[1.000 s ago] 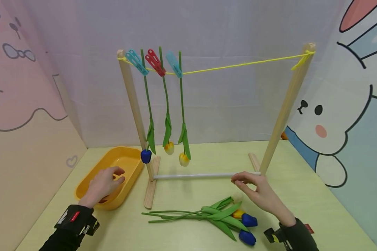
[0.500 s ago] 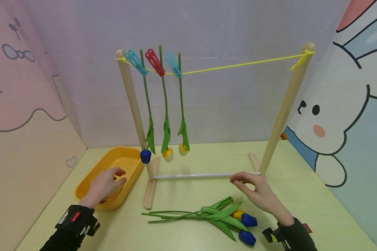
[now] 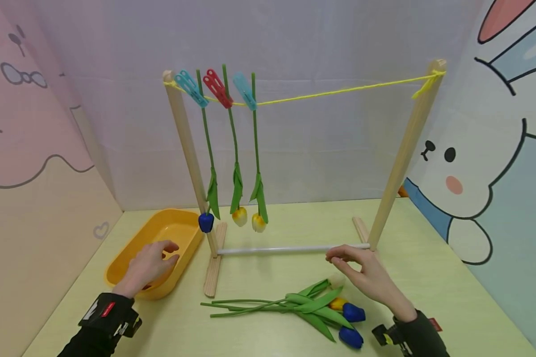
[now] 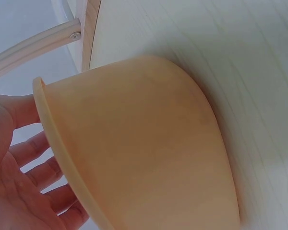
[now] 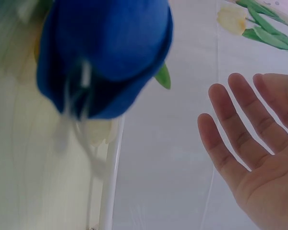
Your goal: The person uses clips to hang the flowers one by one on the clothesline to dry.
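Observation:
My left hand (image 3: 147, 265) hovers over the near side of an orange-yellow basin (image 3: 171, 230), fingers loosely bent and holding nothing. Something dark red peeks out below that hand. My right hand (image 3: 368, 275) hangs relaxed above the table, just behind the blooms of a bunch of artificial tulips (image 3: 319, 302). Blue tulip heads (image 3: 354, 312) and a yellow one lie at the bunch's right end. From a yellow cord (image 3: 321, 93), a blue tulip (image 3: 206, 222) and two yellow-white tulips (image 3: 239, 216) hang upside down by two blue clothespins (image 3: 191, 88) and a red clothespin (image 3: 218, 88).
Two wooden posts, left (image 3: 185, 134) and right (image 3: 404, 158), carry the cord, which sags toward the left. A white rod (image 3: 277, 250) joins them low down, and flat wooden feet (image 3: 213, 275) stand under them. Panels with cartoon animals flank the table, with a pale cloth behind.
The two hanging yellow-white tulips sway slightly. Both hands stay almost where they were, and the bunch on the table has not moved.

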`<state>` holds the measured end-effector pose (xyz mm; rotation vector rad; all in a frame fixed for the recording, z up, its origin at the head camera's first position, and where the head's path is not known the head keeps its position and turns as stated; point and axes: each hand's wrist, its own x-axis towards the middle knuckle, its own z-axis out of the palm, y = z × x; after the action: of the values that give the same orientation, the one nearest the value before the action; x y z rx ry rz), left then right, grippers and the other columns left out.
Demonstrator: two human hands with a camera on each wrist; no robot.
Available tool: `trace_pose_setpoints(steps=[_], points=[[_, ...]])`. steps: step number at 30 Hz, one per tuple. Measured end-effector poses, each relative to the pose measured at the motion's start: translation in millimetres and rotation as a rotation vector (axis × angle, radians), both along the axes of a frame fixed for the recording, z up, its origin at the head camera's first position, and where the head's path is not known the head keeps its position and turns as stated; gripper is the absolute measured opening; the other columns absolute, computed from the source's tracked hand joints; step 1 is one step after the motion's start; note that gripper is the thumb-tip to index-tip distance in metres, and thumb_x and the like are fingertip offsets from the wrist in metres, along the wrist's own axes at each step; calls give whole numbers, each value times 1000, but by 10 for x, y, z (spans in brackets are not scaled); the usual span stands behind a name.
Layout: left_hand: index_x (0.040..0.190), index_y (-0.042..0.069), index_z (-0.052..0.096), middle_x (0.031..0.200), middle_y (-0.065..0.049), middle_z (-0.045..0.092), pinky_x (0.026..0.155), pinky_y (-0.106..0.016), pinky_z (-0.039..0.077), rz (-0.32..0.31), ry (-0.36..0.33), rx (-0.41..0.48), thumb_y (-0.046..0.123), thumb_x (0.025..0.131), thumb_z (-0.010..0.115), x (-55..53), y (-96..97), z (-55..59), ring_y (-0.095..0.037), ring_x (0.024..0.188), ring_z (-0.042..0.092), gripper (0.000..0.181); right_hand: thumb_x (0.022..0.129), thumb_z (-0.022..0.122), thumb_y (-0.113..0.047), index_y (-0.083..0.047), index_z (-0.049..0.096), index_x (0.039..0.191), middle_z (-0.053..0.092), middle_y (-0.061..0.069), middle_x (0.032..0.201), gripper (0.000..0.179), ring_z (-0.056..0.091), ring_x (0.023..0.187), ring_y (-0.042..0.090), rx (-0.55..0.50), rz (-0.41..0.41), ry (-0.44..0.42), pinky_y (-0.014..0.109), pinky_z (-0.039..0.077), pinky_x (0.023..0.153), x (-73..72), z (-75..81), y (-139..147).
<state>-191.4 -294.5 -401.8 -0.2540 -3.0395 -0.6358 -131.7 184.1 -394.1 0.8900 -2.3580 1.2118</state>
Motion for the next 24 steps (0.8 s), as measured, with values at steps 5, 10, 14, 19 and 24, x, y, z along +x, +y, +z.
trace_pose_setpoints(steps=[5,10,14,19,24], points=[[115,1,65,112,-22,64,74,-62,46,21,-14,-14,22,89,66,-7,-9,-20,-41,98,56,33,91,59,6,-7,67,104,71,5,94,20,66,84,18,1,3,-4,39,58,68,-3,-5,-4],[114,1,64,112,-23,64,72,-62,45,20,-25,-16,25,90,66,-2,-28,-20,-42,98,55,35,91,59,6,-7,67,104,71,7,94,20,66,85,18,4,1,-11,39,58,69,-2,-9,-7],[115,1,63,113,-24,63,71,-62,44,24,-42,-20,28,90,66,1,-47,-17,-42,97,55,37,91,59,6,-7,67,104,71,8,94,20,66,85,17,2,1,-9,37,58,69,-4,-9,-7],[116,0,62,112,-26,61,72,-61,43,27,-62,-20,30,90,65,-10,-90,-29,-41,94,55,40,91,59,7,-7,67,104,71,10,94,20,66,85,17,0,7,-8,40,58,69,-8,-7,-6],[116,-1,62,112,-26,60,72,-63,43,16,-74,-20,31,89,66,-20,-140,-63,-41,93,55,42,91,59,6,-7,67,104,71,7,94,20,66,85,16,2,-2,-13,38,58,69,-5,-12,-5]])
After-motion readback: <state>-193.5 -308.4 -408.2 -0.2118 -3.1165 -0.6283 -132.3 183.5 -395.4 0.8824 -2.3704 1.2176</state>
